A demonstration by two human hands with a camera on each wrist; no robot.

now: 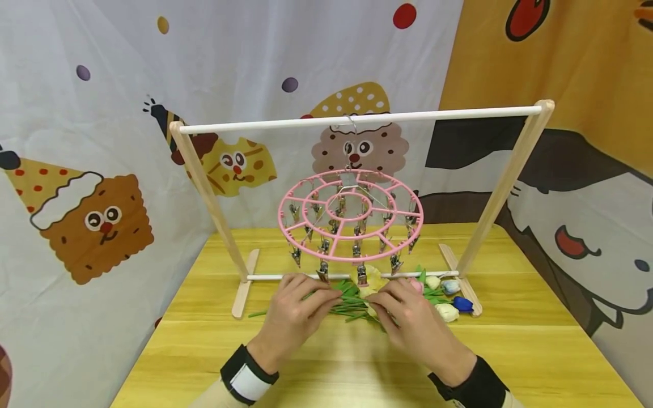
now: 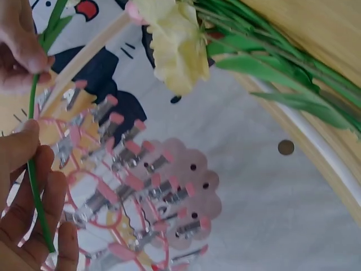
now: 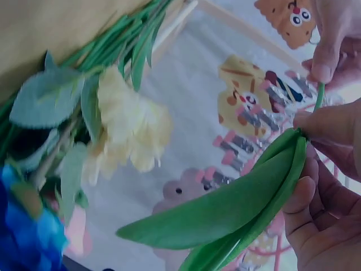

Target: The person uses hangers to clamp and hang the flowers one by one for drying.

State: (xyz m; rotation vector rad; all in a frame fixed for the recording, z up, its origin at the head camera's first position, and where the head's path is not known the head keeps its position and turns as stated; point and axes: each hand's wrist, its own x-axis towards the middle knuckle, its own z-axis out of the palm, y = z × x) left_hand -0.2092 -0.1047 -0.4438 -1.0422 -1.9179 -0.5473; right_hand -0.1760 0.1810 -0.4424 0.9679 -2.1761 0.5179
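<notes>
Both hands are low at the front of the rack, under the pink round clip hanger (image 1: 347, 260). Between them runs the green stem (image 2: 34, 93) of an artificial flower. My left hand (image 1: 296, 309) pinches the stem between thumb and fingers, with its end passing down across the fingers. My right hand (image 1: 413, 317) pinches the same stem at the base of its long green leaves (image 3: 225, 209). The bloom of this stem is out of clear sight. Metal clips (image 1: 362, 275) with pink tips hang just above the fingers.
A wooden rack (image 1: 504, 190) with a white top rod (image 1: 306, 123) carries the hanger. Artificial flowers lie on the table (image 1: 347, 368) behind the hands: a yellow bloom (image 3: 135, 130), a blue tulip (image 1: 463, 304), a white tulip (image 1: 447, 312) and green stems. A printed curtain (image 1: 245, 68) stands behind.
</notes>
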